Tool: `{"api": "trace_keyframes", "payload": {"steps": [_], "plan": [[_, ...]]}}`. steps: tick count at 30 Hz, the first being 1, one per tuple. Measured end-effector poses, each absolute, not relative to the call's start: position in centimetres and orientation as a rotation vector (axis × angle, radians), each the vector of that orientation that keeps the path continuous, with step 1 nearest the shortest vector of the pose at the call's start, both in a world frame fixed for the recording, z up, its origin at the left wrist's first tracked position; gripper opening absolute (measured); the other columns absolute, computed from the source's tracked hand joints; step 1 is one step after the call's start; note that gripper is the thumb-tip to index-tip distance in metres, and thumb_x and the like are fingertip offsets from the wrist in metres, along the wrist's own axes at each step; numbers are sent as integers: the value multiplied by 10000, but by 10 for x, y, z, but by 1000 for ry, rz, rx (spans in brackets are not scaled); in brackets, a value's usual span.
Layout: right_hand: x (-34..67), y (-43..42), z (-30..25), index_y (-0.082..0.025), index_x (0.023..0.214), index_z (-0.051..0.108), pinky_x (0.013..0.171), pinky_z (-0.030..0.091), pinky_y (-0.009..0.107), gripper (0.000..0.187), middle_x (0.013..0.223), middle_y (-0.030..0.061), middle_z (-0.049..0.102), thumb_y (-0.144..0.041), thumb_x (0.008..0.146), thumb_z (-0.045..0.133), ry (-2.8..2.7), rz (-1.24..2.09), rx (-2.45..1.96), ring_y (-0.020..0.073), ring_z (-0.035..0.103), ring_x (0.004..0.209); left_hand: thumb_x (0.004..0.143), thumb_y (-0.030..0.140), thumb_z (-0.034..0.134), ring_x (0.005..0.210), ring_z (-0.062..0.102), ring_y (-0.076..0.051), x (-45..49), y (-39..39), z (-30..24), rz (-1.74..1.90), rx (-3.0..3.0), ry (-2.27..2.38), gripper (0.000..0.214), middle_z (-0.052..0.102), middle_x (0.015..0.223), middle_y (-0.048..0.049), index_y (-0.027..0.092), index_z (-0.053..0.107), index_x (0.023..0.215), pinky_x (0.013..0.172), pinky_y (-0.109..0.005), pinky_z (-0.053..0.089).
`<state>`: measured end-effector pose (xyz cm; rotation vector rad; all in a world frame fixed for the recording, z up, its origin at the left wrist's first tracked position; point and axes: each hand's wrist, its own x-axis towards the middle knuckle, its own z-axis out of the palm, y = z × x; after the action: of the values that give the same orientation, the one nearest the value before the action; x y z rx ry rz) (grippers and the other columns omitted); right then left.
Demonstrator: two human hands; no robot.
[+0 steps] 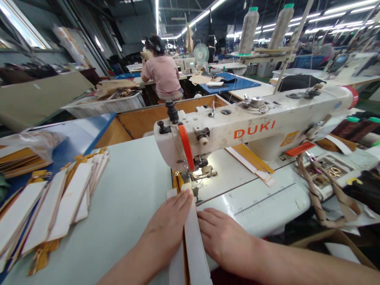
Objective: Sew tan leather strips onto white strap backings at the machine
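Note:
A long white strip with a yellow-brown edge runs from the table's near edge up under the presser foot of a white DUKI sewing machine. My left hand lies flat on the strip's left side, fingers stretched towards the needle. My right hand rests flat on the table against the strip's right side, fingers pointing left. Neither hand grips anything.
Several white and yellow strips lie fanned out at the left. More strips sit behind the machine. A tray of metal rings and a brown strap lie at right. A seated person works farther back.

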<state>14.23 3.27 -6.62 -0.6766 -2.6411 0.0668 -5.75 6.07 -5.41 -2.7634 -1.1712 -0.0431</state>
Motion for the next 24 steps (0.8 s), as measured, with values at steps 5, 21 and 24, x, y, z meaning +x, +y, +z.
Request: {"api": "trace_keyframes", "payload": {"steps": [5, 21, 24], "plan": [[141, 34, -66, -108, 942, 634, 925, 464, 349, 127, 1044, 92, 655, -158, 928, 518, -2541, 43, -755, 218, 564, 981, 808, 77, 360, 1211, 555, -242, -60, 64, -60, -76, -2796, -1159, 484, 559, 1331, -200, 45, 522, 1263, 970, -398, 499], [136, 63, -65, -131, 794, 596, 823, 483, 329, 225, 861, 64, 635, -134, 957, 441, -2510, -42, -675, 185, 558, 814, 857, 51, 338, 1139, 594, -257, -50, 58, -53, -274, -2669, -1114, 405, 643, 1207, -183, 41, 574, 1186, 943, -417, 515], [138, 68, -65, -133, 774, 597, 808, 484, 323, 230, 865, 66, 649, -135, 950, 449, -2523, -86, -591, 180, 573, 800, 875, 75, 358, 1108, 598, -274, -48, 57, -51, -292, -2645, -1134, 364, 641, 1184, -187, 44, 589, 1155, 924, -432, 519]]}}
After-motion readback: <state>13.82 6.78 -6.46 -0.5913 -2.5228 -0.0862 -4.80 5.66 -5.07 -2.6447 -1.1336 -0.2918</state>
